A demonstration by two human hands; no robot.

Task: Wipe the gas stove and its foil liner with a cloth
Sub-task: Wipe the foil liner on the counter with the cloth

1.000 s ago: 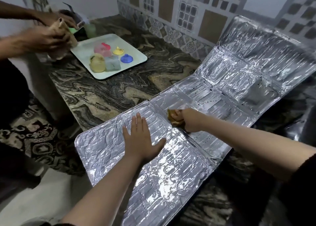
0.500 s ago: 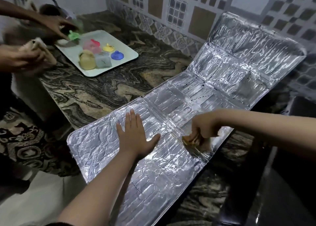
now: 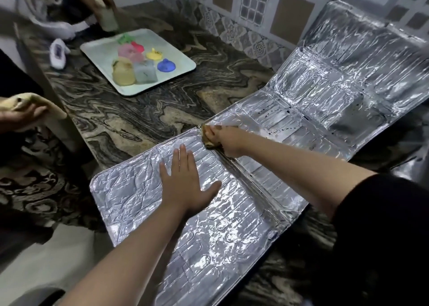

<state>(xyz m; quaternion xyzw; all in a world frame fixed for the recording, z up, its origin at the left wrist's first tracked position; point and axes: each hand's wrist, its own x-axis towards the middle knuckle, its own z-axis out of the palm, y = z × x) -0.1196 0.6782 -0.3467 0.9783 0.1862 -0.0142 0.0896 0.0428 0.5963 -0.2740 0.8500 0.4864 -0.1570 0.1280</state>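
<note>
Along the foil liner (image 3: 232, 224)'s crease, her right hand (image 3: 228, 141), clutching the cloth (image 3: 207, 136), has swept from near edge to far edge, left hand (image 3: 185, 185) flat.

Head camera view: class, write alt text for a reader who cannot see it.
A person's right hand rubs a yellowish cloth along a fold of a foil liner on a marbled counter, while the left hand presses flat on it.

Dim, soft light; glare on the foil liner (image 3: 232, 224), edges bent and blurred
</note>
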